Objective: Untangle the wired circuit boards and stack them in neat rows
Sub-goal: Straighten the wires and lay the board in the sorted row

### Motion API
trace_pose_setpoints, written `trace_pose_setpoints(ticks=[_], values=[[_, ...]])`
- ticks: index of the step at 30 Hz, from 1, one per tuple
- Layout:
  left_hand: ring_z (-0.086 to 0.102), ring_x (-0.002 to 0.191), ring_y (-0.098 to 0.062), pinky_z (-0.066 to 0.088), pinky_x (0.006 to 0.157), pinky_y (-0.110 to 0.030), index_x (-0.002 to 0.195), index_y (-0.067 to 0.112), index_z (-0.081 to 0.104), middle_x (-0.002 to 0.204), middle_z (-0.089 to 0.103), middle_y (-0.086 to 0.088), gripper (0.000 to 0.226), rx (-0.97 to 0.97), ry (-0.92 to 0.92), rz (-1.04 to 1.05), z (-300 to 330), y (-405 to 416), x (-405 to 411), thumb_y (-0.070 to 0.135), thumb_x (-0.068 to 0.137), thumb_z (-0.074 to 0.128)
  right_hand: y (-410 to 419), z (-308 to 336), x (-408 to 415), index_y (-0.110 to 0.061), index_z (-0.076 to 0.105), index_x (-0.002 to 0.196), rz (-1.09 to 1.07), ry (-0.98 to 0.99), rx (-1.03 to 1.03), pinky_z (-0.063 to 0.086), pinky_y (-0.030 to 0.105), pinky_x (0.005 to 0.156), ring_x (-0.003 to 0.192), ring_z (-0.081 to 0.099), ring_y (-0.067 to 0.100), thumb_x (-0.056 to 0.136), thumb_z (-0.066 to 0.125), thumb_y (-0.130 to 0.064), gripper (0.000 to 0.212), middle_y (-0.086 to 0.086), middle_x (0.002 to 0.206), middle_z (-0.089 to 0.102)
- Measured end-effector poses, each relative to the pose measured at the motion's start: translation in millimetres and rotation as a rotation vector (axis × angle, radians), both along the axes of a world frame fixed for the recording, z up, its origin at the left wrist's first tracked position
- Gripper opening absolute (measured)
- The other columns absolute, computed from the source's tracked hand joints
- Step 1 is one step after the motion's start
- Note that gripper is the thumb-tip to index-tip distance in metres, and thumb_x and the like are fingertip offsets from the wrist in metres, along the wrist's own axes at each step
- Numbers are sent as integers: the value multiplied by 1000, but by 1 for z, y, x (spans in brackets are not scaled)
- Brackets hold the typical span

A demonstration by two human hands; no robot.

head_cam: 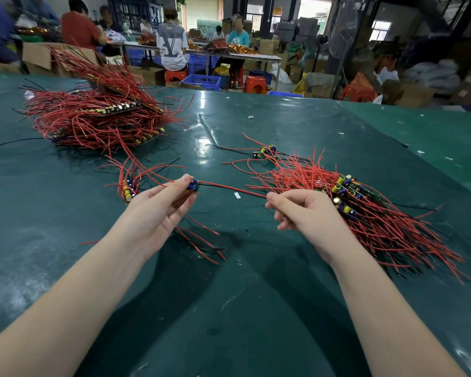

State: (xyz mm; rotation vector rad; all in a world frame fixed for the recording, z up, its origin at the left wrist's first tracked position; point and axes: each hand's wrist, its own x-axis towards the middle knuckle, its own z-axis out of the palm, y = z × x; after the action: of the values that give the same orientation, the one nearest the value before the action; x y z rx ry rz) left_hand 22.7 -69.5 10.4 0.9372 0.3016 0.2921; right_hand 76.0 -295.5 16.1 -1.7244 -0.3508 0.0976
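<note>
Red wires are spreading everywhere across the dark green table cover (256,308). The left hand (158,213) is pinching a small circuit board (193,184) between thumb and fingertips, holding it just above the table near the middle of the view. A red wire (229,188) is running from that board rightward to the right hand (307,210), whose curled fingers are pinching its far end, so the wire is stretching nearly straight between the two hands. Just behind the left hand, a short row of boards (127,189) is lying on the table with wires fanning up and away from it, and more red and black leads are trailing out under the left wrist. Beside the right hand, touching its knuckles, a loose tangled bundle of boards (346,194) is lying with its wires sweeping toward the right edge. A few separate boards (264,151) are sitting farther back, just beyond that bundle. At the far left, well apart from both hands, a large stacked pile of boards (98,115) is rising in layered rows, its wires bristling outward. Beyond the table, several people (172,44) are sitting at other benches among blue crates (201,81) and red stools (254,84).
</note>
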Motion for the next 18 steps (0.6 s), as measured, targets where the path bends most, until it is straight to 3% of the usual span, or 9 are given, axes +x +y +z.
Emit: trace_pose_setpoints(ticks=[5,13,18], values=[[69,72,-7,55,66,-15,87,1,66,75,72,-1,9,9,13,5,-1,2,1,10,87,66,-1,-1,-1,-13,69,64,40,6,-135,43,13,47,45,52,8,91,65,-20,28,-3,53,62],[71,70,-10,55,64,-17,84,1,68,76,73,-4,10,-11,54,-60,-3,-7,1,10,80,70,9,-3,-2,-11,72,70,-194,-93,332,52,17,56,54,63,10,90,66,-11,21,1,60,69],[70,69,-9,56,63,-16,83,2,68,76,73,-4,13,-3,53,-108,0,-12,0,13,76,70,14,1,-4,-9,71,70,-201,190,607,54,18,56,53,64,9,89,67,-16,21,3,62,69]])
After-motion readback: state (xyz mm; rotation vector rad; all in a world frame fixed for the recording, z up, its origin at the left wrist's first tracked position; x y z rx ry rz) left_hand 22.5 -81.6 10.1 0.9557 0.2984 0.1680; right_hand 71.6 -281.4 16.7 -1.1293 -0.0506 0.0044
